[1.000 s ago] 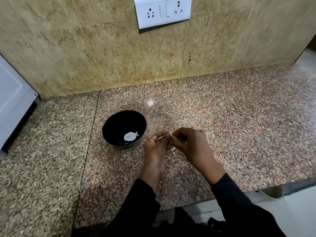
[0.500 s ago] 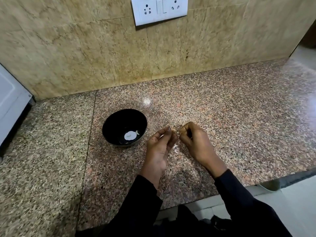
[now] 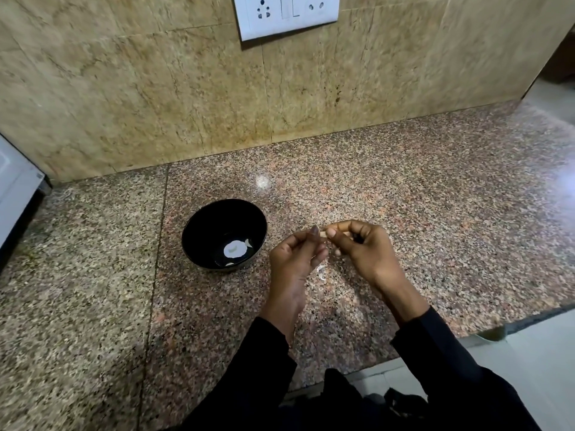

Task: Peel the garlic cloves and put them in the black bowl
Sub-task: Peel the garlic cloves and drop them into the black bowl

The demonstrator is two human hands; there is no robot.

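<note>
A black bowl stands on the granite counter, just left of my hands. A peeled garlic clove lies inside it, beside a round white patch on the bowl's bottom. My right hand pinches a small pale garlic clove between thumb and forefinger. My left hand has its fingers curled, and its fingertips meet the same clove from the left. Bits of pale garlic skin lie on the counter below the hands.
A tiled wall with a white socket plate rises behind the counter. A white appliance stands at the far left. The counter's front edge runs close to my right forearm, with a light floor beyond it.
The view has tilted down a little. My hands stay together at the clove, with the fingers working at it; the bowl has not moved.
</note>
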